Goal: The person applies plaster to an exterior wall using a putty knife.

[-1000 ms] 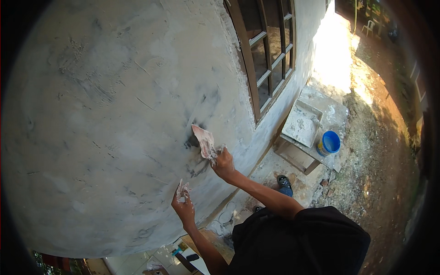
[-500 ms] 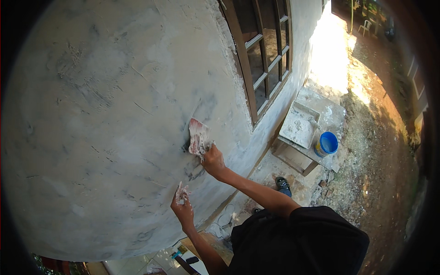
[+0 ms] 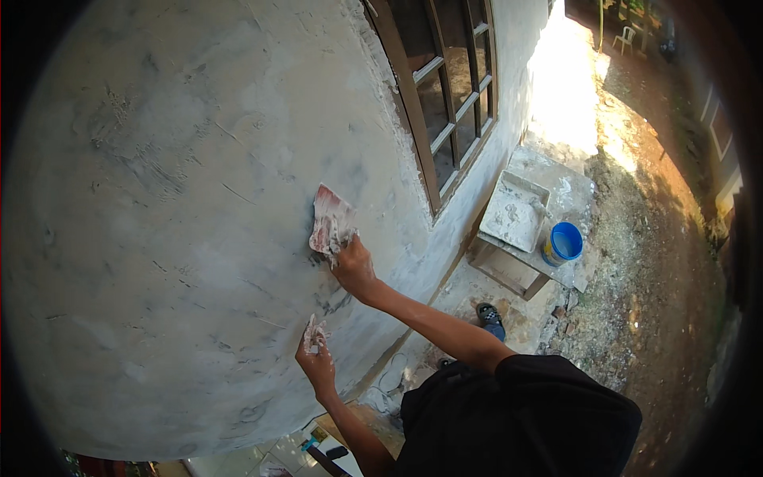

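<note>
My right hand (image 3: 354, 270) is closed round a wide reddish putty knife (image 3: 330, 220), which is smeared with white putty. Its blade lies at the grey, patchy plastered wall (image 3: 199, 262), left of the window's lower corner. Lower down, close to the wall, my left hand (image 3: 316, 362) has its fingers bent together round something small and coated in white putty (image 3: 314, 332); its kind cannot be made out. Dark scuffs and thin scratches mark the wall around both hands.
A brown-framed window (image 3: 453, 95) is set in the wall at the upper middle. To the right, a low table (image 3: 515, 278) bears a white-smeared tray (image 3: 517, 211) and a blue bucket (image 3: 565, 242). Farther off stands a white chair (image 3: 625, 37). Rubble (image 3: 563, 308) lies beside the table.
My right hand has slid the putty knife up and to the left along the wall. My left hand has hardly moved. The view has shifted slightly.
</note>
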The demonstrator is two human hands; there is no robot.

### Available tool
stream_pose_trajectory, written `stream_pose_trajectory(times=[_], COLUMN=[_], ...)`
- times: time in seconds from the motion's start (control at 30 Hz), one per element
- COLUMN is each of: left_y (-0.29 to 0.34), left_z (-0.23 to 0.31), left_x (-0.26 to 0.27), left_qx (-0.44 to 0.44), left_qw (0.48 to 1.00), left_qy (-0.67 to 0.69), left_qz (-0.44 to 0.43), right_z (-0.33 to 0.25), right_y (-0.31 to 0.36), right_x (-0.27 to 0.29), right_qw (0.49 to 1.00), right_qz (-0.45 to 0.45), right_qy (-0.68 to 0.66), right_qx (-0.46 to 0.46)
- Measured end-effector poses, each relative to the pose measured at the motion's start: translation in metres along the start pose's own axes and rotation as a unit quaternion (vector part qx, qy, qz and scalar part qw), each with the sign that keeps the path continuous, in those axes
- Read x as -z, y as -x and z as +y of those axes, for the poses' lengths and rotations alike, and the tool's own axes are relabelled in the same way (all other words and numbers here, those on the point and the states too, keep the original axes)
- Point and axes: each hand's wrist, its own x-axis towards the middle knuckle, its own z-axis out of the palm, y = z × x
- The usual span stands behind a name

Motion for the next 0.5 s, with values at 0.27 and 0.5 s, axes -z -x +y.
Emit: stream_pose_trajectory(times=[0.27,0.5], left_y=[0.001,0.001], left_z=[-0.009,0.001], left_x=[0.014,0.010], left_qx=[-0.010,0.014], left_qw=[1.000,1.000], left_qy=[0.008,-0.004], left_qz=[0.015,-0.002], right_z=[0.000,0.029], right_y=[0.036,0.004], right_x=[0.060,0.021], right_qw=[0.999,0.998], right_qz=[0.003,0.053], right_qy=[-0.009,0.018], right_qx=[0.046,-0.029])
